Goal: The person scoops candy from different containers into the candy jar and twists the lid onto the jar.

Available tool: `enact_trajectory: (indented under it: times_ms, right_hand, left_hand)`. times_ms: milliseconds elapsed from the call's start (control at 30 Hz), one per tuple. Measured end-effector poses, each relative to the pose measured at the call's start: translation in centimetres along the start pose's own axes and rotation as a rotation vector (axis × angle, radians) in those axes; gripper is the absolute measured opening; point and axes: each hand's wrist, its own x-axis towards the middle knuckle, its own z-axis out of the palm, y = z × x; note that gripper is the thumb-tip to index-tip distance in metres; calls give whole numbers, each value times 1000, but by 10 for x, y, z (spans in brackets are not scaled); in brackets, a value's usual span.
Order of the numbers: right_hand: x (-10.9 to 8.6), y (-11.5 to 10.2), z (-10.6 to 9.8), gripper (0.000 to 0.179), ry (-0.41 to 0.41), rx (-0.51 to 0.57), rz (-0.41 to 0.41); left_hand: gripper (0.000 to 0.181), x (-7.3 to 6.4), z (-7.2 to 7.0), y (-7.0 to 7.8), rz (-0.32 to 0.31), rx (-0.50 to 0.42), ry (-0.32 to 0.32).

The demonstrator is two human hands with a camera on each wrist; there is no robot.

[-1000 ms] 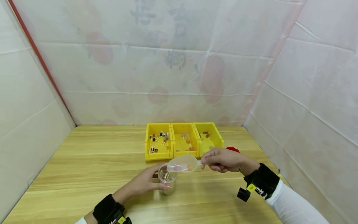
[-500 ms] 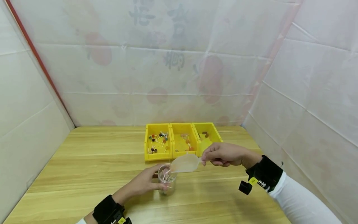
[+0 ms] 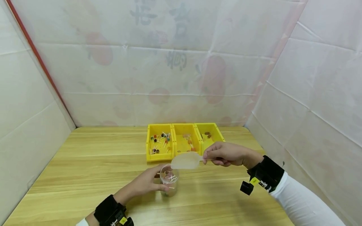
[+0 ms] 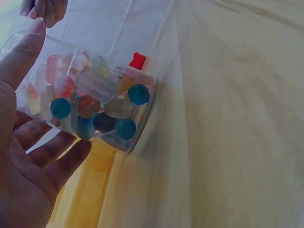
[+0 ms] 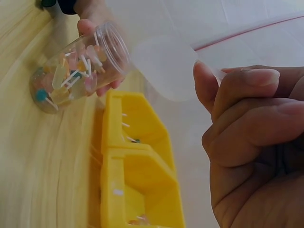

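Note:
A clear jar (image 3: 169,188) stands on the table with my left hand (image 3: 147,182) gripping its side, thumb in front. Through its wall in the left wrist view show small lollipops, their heads blue, red and orange, among pale pieces; white sticks (image 5: 73,78) poke about inside. My right hand (image 3: 224,154) pinches the handle of a translucent white scoop (image 3: 185,160) between thumb and fingers. The scoop is tipped over, its front edge right at the jar's open mouth (image 5: 114,47), and no candy shows on it.
Behind the jar, three yellow bins stand side by side: the left bin (image 3: 152,158) holds lollipops, the middle bin (image 3: 173,141) orange and pink candies, the right bin (image 3: 220,135) a few brown pieces. A red object (image 4: 137,60) lies beyond the jar. Pale sheets wall the table (image 3: 93,163).
My right hand has turned the scoop over, and the candies that lay in it have dropped into the jar. The scoop has then risen slightly. My left hand stays on the jar.

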Motion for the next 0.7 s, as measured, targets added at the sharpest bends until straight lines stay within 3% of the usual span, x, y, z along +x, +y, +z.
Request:
enact_trajectory:
  times_ms: [333,600,700]
  right_hand:
    - [7,8,-2,33,18,114,-16]
    - [17,17,5,32,97,183,11]
    - [23,21,9,33,125,213,22]
  left_hand:
    - [79,1,-3,-4,35,17,-6]
    - [84,1,-8,-7,26,-2,0]
    - [82,1,-15,-6,55,-21,5]
